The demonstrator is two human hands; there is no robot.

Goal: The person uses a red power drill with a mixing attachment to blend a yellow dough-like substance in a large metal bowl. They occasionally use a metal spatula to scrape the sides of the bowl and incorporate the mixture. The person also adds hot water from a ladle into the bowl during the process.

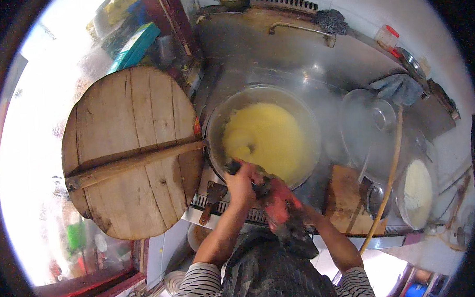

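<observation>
A large round metal pot (314, 119) holds a thick yellow mixture (273, 134), with a swirl near its left side. Over the pot's near rim is a red and black tool (277, 197) that looks like a power drill; its working end is hard to make out. My left hand (241, 184) is closed around the tool's dark front part. At its rear, my right hand (301, 211) appears wrapped around it, the fingers mostly hidden and blurred. A broad wooden lid (137, 126) with a pole-like handle stands left of the pot.
Steam drifts over the metal stove. Right of the pot are a wooden board (338, 197), a clear lid or basin (359, 118), a long stick (390, 185) and a bowl of pale meal (418, 189). A dark scraper (214, 194) lies near the front edge. A tap (301, 27) juts from the back wall.
</observation>
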